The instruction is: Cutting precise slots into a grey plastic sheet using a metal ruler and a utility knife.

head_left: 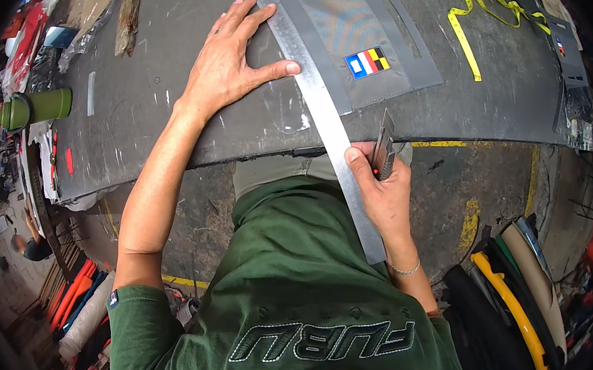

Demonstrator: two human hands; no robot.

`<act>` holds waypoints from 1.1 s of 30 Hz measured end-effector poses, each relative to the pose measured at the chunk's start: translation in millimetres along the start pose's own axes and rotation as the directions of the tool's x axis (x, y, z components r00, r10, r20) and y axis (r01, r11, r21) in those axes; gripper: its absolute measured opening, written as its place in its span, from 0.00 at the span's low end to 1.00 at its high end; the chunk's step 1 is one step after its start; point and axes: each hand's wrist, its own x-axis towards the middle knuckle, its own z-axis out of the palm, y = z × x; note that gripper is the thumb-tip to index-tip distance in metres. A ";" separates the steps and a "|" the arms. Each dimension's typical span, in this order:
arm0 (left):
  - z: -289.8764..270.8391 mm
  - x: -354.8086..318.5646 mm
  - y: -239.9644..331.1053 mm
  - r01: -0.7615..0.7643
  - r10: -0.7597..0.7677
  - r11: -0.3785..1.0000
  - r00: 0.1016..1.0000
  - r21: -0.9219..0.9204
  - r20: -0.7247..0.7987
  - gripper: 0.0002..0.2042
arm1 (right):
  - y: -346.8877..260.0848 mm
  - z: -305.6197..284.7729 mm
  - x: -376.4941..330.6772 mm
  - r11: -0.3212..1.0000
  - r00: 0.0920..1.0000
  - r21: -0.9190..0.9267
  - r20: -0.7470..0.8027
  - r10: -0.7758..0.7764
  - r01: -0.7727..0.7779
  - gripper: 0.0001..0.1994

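The left hand (228, 61) lies flat, fingers spread, pressing a long metal ruler (312, 94) onto the grey worktable (155, 100). At the table's near edge, the right hand (378, 189) grips a utility knife (384, 149) against the ruler, just near of a grey fabric panel (357, 37).

We saw a scuffed dark grey worktop (148, 99) over a stained concrete floor (453, 193) marked with worn yellow lines. At three to five o'clock leaned rolled material (513, 306); at nine o'clock stood a green flask (36, 106) among clutter.
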 end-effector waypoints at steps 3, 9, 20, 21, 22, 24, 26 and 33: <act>0.9 0.1 -1.2 -0.007 0.007 1.000 1.000 0.006 -0.005 0.52 | 1.5 0.1 0.3 1.000 1.000 0.000 0.000 -0.004 0.004 0.10; 2.6 -0.1 -3.3 -0.034 0.034 0.999 0.999 0.023 -0.019 0.51 | 1.5 0.7 0.3 1.000 1.000 0.003 -0.001 -0.004 0.004 0.10; -5.2 1.6 2.1 -0.016 0.016 1.000 1.000 -0.004 -0.005 0.50 | -1.8 0.6 -0.5 1.000 1.000 -0.021 -0.006 0.004 -0.004 0.10; -9.1 3.0 5.3 -0.025 0.025 0.999 1.000 0.027 0.008 0.50 | -1.0 0.7 -0.2 1.000 1.000 -0.007 -0.007 0.004 -0.004 0.10; -11.9 4.5 7.7 -0.035 0.034 0.998 0.999 0.059 0.020 0.50 | -0.5 0.9 0.0 1.000 1.000 0.007 -0.008 0.004 -0.003 0.10; -14.9 6.8 9.2 -0.102 0.097 0.984 0.994 0.145 0.040 0.50 | -1.2 0.4 -1.1 1.000 1.000 -0.003 -0.004 0.012 -0.012 0.10; -19.0 9.9 10.8 -0.164 0.153 0.959 0.986 0.232 0.065 0.50 | -1.6 0.3 -0.7 1.000 1.000 -0.013 0.005 0.018 -0.018 0.10; -27.0 14.4 18.9 -0.042 0.025 0.996 0.974 0.072 0.226 0.51 | -5.3 -1.0 -0.8 0.999 1.000 -0.027 0.012 0.021 -0.021 0.10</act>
